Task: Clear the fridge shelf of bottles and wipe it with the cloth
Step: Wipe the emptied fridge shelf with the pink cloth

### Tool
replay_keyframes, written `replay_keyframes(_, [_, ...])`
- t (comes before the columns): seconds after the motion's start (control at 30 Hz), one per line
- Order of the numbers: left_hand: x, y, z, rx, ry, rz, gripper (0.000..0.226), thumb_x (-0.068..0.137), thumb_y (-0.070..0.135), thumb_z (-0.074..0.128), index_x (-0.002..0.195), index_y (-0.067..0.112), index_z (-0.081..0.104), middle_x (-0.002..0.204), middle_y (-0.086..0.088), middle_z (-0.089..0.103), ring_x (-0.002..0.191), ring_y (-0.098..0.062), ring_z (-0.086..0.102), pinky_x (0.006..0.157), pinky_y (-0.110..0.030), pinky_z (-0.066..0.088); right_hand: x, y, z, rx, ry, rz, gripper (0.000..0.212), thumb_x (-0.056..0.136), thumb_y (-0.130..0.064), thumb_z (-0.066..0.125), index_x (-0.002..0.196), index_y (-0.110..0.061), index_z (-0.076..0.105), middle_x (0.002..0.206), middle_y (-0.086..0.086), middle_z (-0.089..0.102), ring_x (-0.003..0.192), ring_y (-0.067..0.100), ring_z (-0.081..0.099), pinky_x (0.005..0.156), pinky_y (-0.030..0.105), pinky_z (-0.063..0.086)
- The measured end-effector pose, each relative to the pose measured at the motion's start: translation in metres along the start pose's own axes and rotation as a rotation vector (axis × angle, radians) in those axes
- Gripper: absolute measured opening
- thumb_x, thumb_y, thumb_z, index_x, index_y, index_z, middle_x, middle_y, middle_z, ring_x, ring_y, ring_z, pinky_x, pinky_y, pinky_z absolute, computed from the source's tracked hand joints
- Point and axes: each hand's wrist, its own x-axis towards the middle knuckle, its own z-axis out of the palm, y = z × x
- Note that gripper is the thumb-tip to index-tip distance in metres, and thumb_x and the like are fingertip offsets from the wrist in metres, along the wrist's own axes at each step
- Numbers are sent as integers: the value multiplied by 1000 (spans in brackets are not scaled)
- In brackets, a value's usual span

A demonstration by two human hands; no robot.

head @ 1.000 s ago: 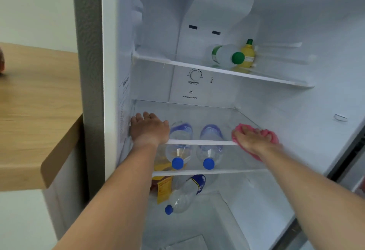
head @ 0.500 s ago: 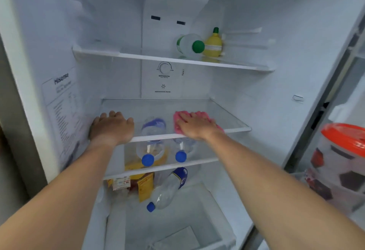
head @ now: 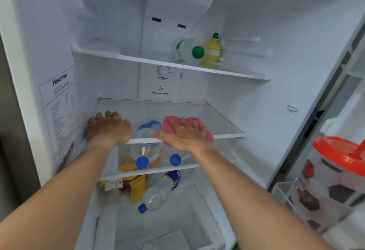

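The middle glass shelf [head: 223, 129] of the open fridge has no bottles standing on it. My right hand [head: 183, 135] presses a pink cloth [head: 199, 126] flat on its front middle, fingers spread. My left hand [head: 108, 127] rests palm down on the shelf's front left corner, holding nothing. Two clear bottles with blue caps [head: 142, 161] [head: 175, 159] lie on the shelf below, seen through the glass. A third blue-capped bottle [head: 158, 194] lies lower down in the fridge.
The top shelf [head: 138, 60] carries a lying green-capped bottle [head: 190, 49] and a yellow lemon-shaped bottle [head: 212, 49]. Yellow packets [head: 136, 187] sit at the lower left. A football-patterned tub with an orange lid [head: 335, 180] stands in the door rack at right.
My right hand has slid the pink cloth leftward along the shelf, from its right side to the middle. The left hand stays on the left corner. My view has swung right.
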Motion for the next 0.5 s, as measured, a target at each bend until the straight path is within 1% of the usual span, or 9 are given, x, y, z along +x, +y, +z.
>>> replay_keyframes(0.07, [-3, -1, -1, -79, 54, 1, 50, 100, 35, 27, 133, 5, 52, 136, -20, 53, 129, -37, 46, 107, -44, 36, -6, -29, 12, 30, 8, -131, 93, 74, -90, 21, 156, -48, 9, 169, -4, 9, 153, 39, 0, 117, 63, -1])
replay_keyframes(0.1, [-5, -2, -2, -143, 99, -4, 46, 100, 32, 30, 130, 7, 55, 134, -22, 56, 125, -39, 50, 104, -43, 39, -9, -38, 17, 46, 24, -190, 88, 78, -86, 27, 156, -48, 10, 169, -4, 11, 153, 39, 0, 117, 63, -3])
replay_keyframes(0.13, [-8, -5, -2, -225, 153, -10, 41, 100, 30, 33, 127, 10, 57, 131, -22, 59, 121, -41, 54, 101, -43, 43, -12, -42, 22, 53, 46, -241, 85, 80, -80, 34, 156, -47, 12, 168, -4, 13, 153, 39, 0, 118, 63, -3])
replay_keyframes(0.2, [-17, -7, -2, -361, 257, 14, 36, 100, 22, 38, 127, 15, 61, 129, -17, 64, 117, -39, 60, 96, -42, 49, -19, -42, 27, 38, 95, -327, 81, 82, -60, 48, 155, -44, 17, 166, -3, 19, 152, 39, 8, 118, 64, 3])
replay_keyframes(0.23, [-23, -7, -2, -368, 290, 56, 36, 100, 18, 40, 128, 16, 62, 127, -15, 66, 115, -38, 62, 93, -42, 50, -21, -41, 26, 23, 117, -361, 79, 82, -49, 51, 154, -42, 19, 164, -4, 24, 150, 38, 14, 117, 63, 9])
replay_keyframes(0.3, [-37, -5, 0, -286, 293, 151, 37, 99, 12, 41, 131, 13, 60, 123, -17, 68, 110, -38, 64, 88, -43, 52, -27, -39, 22, 3, 138, -397, 73, 86, -33, 49, 154, -39, 23, 161, -5, 30, 147, 34, 22, 117, 59, 16])
replay_keyframes(0.37, [-52, -3, 0, -218, 297, 223, 39, 99, 11, 41, 135, 9, 57, 119, -19, 69, 105, -38, 65, 85, -44, 52, -36, -40, 21, -3, 139, -409, 69, 88, -27, 45, 153, -37, 25, 159, -5, 33, 147, 31, 25, 118, 55, 18])
replay_keyframes(0.43, [-68, -6, 0, -181, 309, 284, 40, 100, 13, 41, 137, 7, 55, 118, -17, 69, 106, -37, 65, 87, -44, 52, -47, -44, 21, 6, 148, -417, 69, 86, -24, 44, 152, -36, 28, 157, -5, 36, 146, 30, 26, 118, 52, 19])
replay_keyframes(0.5, [-85, -11, -2, -154, 306, 353, 38, 98, 14, 45, 134, 7, 56, 115, -14, 70, 105, -33, 64, 89, -42, 51, -61, -47, 19, 69, 140, -436, 67, 83, -19, 44, 148, -35, 37, 152, -5, 42, 144, 28, 28, 120, 48, 19])
